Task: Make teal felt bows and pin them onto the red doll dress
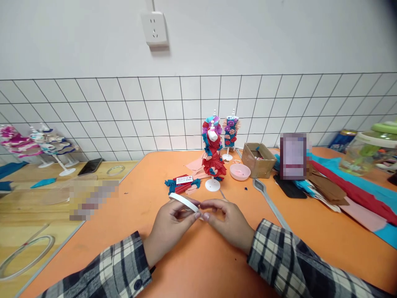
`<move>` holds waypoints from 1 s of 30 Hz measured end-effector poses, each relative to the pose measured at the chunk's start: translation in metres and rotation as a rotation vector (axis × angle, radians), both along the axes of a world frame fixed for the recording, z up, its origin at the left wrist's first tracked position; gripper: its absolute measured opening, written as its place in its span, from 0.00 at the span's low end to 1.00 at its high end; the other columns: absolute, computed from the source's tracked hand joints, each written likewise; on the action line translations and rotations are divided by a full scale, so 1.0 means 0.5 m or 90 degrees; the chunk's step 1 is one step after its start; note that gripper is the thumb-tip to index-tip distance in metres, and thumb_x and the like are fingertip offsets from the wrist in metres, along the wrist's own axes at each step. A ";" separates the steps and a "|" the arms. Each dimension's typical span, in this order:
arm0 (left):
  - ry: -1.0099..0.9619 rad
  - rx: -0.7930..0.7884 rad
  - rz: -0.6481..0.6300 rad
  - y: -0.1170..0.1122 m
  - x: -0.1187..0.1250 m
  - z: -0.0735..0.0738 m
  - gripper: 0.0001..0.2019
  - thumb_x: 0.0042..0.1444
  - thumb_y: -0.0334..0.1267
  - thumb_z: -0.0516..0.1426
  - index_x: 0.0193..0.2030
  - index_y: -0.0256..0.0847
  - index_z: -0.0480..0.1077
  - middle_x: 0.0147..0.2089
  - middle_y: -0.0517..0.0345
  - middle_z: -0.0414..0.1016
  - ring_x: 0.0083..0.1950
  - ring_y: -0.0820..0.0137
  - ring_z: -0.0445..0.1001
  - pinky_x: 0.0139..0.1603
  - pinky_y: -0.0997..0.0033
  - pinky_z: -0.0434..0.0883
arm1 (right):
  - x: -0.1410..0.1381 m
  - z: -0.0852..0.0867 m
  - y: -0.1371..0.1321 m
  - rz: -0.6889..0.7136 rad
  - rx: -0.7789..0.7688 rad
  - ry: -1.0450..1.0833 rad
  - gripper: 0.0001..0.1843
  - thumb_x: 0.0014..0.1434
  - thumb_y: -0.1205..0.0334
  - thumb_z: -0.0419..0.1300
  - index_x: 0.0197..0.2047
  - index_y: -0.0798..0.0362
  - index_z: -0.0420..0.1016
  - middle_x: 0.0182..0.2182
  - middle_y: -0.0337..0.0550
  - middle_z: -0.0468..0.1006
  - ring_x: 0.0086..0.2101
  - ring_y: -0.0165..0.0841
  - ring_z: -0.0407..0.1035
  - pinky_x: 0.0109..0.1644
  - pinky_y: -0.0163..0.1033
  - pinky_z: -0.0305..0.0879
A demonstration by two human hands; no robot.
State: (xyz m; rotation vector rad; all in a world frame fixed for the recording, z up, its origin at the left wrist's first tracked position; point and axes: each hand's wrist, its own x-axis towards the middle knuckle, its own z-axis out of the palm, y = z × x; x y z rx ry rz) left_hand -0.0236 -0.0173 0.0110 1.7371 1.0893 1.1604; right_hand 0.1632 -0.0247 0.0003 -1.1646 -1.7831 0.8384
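My left hand grips a white roll of tape by its rim, low over the orange table. My right hand meets it with thumb and fingers pinched at the roll's right edge, on what looks like the tape's end. Just beyond stands a small mannequin on a white round stand, dressed in red and blue paper ruffles. A second dressed mannequin stands behind it. Red and blue paper scraps lie left of the stand.
A pink bowl, a small cardboard box and a metal ruler lie right of the mannequins. Coloured paper sheets and a clear jar fill the right side. The wooden table at left holds more dressed mannequins, a phone and tape rings.
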 end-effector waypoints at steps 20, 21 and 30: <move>-0.244 -0.287 0.001 -0.007 0.023 0.004 0.13 0.46 0.42 0.63 0.36 0.38 0.70 0.29 0.60 0.74 0.29 0.72 0.72 0.32 0.74 0.70 | -0.004 0.016 -0.059 0.109 0.534 -0.262 0.10 0.61 0.69 0.52 0.37 0.49 0.74 0.27 0.40 0.78 0.29 0.32 0.63 0.37 0.42 0.55; -0.224 -0.248 0.016 0.005 0.014 0.012 0.13 0.48 0.43 0.62 0.38 0.39 0.71 0.31 0.59 0.75 0.32 0.70 0.73 0.35 0.72 0.70 | -0.003 0.016 -0.066 0.143 0.548 -0.270 0.10 0.61 0.68 0.52 0.37 0.47 0.74 0.28 0.39 0.79 0.30 0.32 0.64 0.38 0.43 0.55; 0.565 0.184 0.065 0.091 -0.108 0.070 0.10 0.58 0.39 0.52 0.37 0.45 0.75 0.30 0.52 0.77 0.33 0.62 0.73 0.35 0.69 0.63 | 0.004 0.010 -0.043 0.045 0.409 -0.036 0.07 0.59 0.62 0.59 0.32 0.46 0.78 0.35 0.42 0.78 0.35 0.32 0.67 0.39 0.39 0.62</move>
